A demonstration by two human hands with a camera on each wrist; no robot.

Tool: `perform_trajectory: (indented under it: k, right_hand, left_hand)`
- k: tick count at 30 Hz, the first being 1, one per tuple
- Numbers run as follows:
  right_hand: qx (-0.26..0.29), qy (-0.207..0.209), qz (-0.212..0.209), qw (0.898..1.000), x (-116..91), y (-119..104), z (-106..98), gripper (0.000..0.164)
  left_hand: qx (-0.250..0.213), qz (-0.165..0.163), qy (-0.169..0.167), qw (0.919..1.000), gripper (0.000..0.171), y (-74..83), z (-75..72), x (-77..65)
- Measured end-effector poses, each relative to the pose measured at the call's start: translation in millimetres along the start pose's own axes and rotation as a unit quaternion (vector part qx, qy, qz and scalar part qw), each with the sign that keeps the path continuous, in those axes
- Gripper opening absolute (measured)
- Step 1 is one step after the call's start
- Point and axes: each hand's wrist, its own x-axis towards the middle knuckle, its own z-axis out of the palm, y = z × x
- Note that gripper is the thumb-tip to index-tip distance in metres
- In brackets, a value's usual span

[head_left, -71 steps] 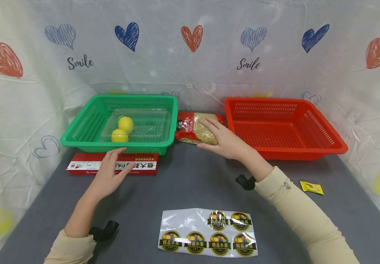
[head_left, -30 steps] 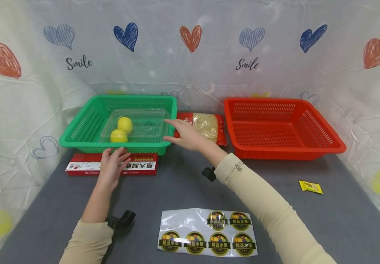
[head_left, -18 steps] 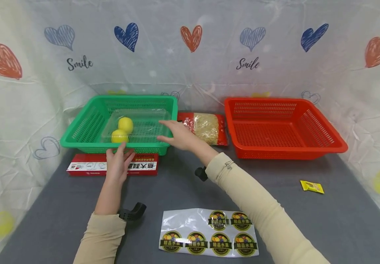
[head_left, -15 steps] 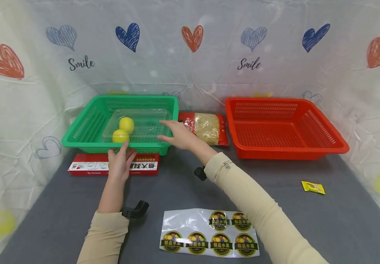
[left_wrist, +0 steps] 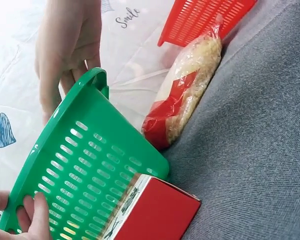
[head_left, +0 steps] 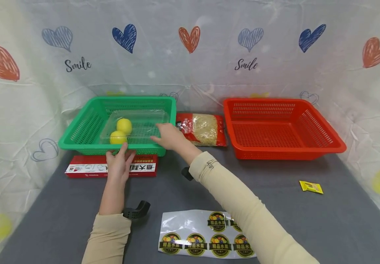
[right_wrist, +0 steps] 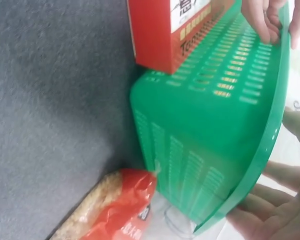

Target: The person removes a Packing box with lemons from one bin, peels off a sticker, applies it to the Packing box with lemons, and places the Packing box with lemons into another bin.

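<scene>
In the head view my left hand (head_left: 118, 163) holds the front rim of a green plastic basket (head_left: 77, 146), its thumb outside the wall in the left wrist view. My right hand (head_left: 170, 138) reaches over the basket's right rim from above, fingers loosely extended on the inner side; the right wrist view shows these fingers (right_wrist: 265, 195) partly behind the rim. Inside the basket lie a clear plastic box (head_left: 150, 123) and two round yellow fruit-like things (head_left: 124, 126). A red, white-banded pasta box (head_left: 87, 167) lies against the basket's front, partly hidden by my left hand.
A red and clear bag of pasta-like food (head_left: 204, 128) lies between the green basket and a red basket (head_left: 285, 149). A small yellow packet (head_left: 310, 187) sits at right. The sheet of round stickers (head_left: 190, 234) is near the front, partly under my right sleeve.
My right hand has moved left from the food bag to over the green basket's right rim. My left hand has come forward and right, taking hold of the front rim.
</scene>
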Motion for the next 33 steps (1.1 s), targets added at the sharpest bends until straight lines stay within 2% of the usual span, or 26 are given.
perform_trajectory:
  k: [7, 15, 22, 27, 33]
  right_hand:
    - [-0.019, -0.007, 0.019, 1.0, 1.5, -8.9, 1.8, 0.063]
    - [-0.031, -0.01, 0.012, 0.999, 5.3, -12.0, 2.8, 0.06]
    - [-0.009, -0.002, 0.01, 1.0, 11.4, -18.1, 6.0, 0.056]
    - [-0.006, -0.001, 0.031, 1.0, 14.1, -20.4, 8.1, 0.058]
    - [0.058, 0.006, 0.062, 0.996, 19.1, -21.9, 11.7, 0.064]
  left_hand:
    - [-0.027, 0.021, -0.002, 0.9994, 0.059, -1.4, 2.4, 2.7]
    - [-0.035, 0.014, 0.002, 0.9993, 0.062, -1.6, 1.3, 1.5]
    - [-0.031, 0.012, 0.005, 0.9994, 0.062, -0.7, 0.4, 1.4]
    - [-0.034, 0.01, 0.002, 0.9994, 0.06, -1.4, 0.7, 2.6]
    - [-0.027, 0.014, -0.005, 0.9995, 0.057, -1.3, 1.0, 3.1]
